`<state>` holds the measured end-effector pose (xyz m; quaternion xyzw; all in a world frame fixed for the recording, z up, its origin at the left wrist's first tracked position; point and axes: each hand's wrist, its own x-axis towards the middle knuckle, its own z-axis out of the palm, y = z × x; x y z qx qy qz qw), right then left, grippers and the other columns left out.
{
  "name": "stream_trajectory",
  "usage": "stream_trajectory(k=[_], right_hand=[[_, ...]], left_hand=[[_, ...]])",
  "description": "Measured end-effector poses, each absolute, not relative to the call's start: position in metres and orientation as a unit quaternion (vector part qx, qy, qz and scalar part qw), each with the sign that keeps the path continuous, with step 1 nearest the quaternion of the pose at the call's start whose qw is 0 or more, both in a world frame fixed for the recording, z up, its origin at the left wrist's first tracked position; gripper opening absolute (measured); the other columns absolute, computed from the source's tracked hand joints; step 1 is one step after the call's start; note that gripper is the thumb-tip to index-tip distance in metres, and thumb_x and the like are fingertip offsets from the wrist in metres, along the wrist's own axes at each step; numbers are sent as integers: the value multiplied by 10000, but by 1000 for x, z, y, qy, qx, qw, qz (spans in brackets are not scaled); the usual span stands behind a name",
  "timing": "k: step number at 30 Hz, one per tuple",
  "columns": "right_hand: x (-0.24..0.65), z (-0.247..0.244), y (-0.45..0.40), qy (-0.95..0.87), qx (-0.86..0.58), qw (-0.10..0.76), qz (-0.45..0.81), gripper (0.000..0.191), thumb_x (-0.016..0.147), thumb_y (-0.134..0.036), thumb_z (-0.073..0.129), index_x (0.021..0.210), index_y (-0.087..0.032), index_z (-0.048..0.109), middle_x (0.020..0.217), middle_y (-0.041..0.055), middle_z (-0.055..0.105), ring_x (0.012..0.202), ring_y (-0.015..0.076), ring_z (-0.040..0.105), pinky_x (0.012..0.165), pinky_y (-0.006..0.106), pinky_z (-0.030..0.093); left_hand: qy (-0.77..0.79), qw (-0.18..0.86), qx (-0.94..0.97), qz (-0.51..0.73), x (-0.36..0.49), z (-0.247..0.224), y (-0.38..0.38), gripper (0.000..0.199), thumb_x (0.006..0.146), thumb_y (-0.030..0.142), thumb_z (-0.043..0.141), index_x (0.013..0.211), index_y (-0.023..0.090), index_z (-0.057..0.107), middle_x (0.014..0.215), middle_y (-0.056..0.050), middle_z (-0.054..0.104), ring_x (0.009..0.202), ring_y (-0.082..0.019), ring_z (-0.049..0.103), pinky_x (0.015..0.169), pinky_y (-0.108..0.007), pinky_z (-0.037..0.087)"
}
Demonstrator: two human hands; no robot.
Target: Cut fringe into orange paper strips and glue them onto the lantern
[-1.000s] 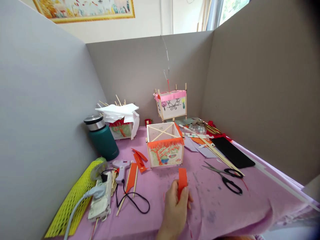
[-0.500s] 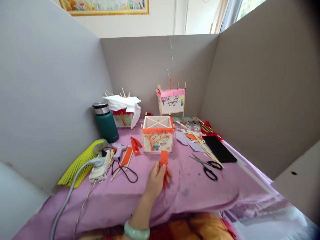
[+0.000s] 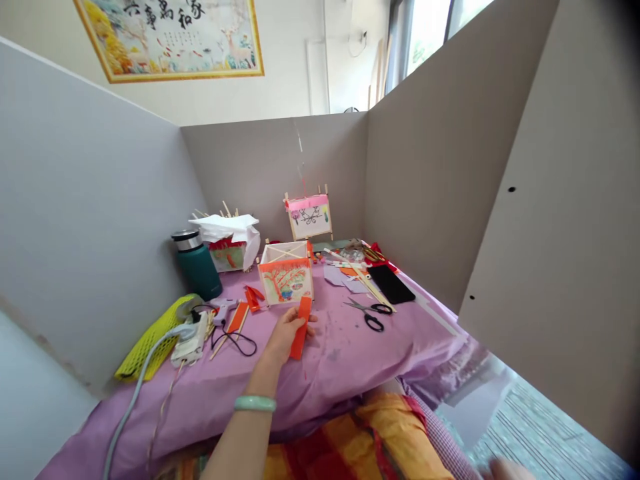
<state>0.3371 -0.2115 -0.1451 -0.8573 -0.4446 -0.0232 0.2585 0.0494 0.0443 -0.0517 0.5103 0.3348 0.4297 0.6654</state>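
My left hand (image 3: 286,331), with a pale green bangle (image 3: 255,403) on its wrist, pinches an orange paper strip (image 3: 301,333) upright above the front of the table. Just behind the strip stands a small box lantern (image 3: 286,283) with stick edges, crossed sticks over its open top, an orange paper fringe and a drawn tree on its front. Low at the bottom right edge, part of my right hand (image 3: 506,469) shows, blurred and cut off, beside my lap and away from the table. Its fingers cannot be made out.
Black-handled scissors (image 3: 371,313) lie right of the strip, near a black phone (image 3: 391,285). A glue gun (image 3: 223,312), a power strip (image 3: 191,347) and a green bottle (image 3: 198,267) stand left. A second lantern (image 3: 310,219) hangs behind. Grey partitions (image 3: 275,160) enclose the table.
The view has swung to the right and up, so the table sits further left. My left hand still holds the orange strip. Part of my right hand has come in at the bottom right.
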Motion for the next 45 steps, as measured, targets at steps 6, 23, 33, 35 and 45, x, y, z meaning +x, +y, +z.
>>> stream_trajectory(k=[6, 23, 33, 35, 45], right_hand=[[332, -86, -104, -594, -758, 262, -58, 404, 948, -453, 332, 781, -254, 641, 790, 53, 699, 788, 223, 649, 666, 304, 449], [325, -27, -10, -634, -727, 265, 11, 198, 801, -254, 553, 972, -182, 621, 983, 91, 679, 865, 208, 617, 703, 286, 407], [307, -70, -20, -515, -509, 555, 410, 550, 698, -529, 704, 1128, -205, 591, 792, 9, 634, 646, 137, 578, 489, 221, 349], [285, -75, -15, -507, -487, 566, 431, 524, 718, -572, 666, 1096, -214, 603, 813, 9, 636, 627, 131, 580, 497, 229, 375], [349, -55, -66, -426, -768, 462, 123, 398, 717, -511, 629, 973, -209, 663, 720, 29, 648, 670, 195, 612, 590, 291, 444]], left_hand=[[320, 671, 519, 422, 52, -62, 44, 101, 666, 171, 636, 732, 152, 562, 653, -24, 626, 447, -105, 506, 470, -281, 490], [278, 707, 429, 488, 37, -62, 44, 204, 754, 274, 704, 819, 130, 575, 798, -86, 712, 555, -124, 609, 609, -301, 540], [286, 700, 468, 457, 37, -60, 37, 213, 721, 255, 699, 829, 155, 545, 787, -83, 712, 507, -131, 598, 542, -288, 510], [286, 699, 465, 462, 36, -60, 35, 172, 719, 223, 679, 805, 151, 549, 813, -92, 713, 554, -147, 623, 580, -303, 524], [268, 696, 478, 464, 39, -62, 35, 185, 754, 281, 675, 822, 160, 553, 690, -27, 654, 443, -85, 498, 481, -249, 453]])
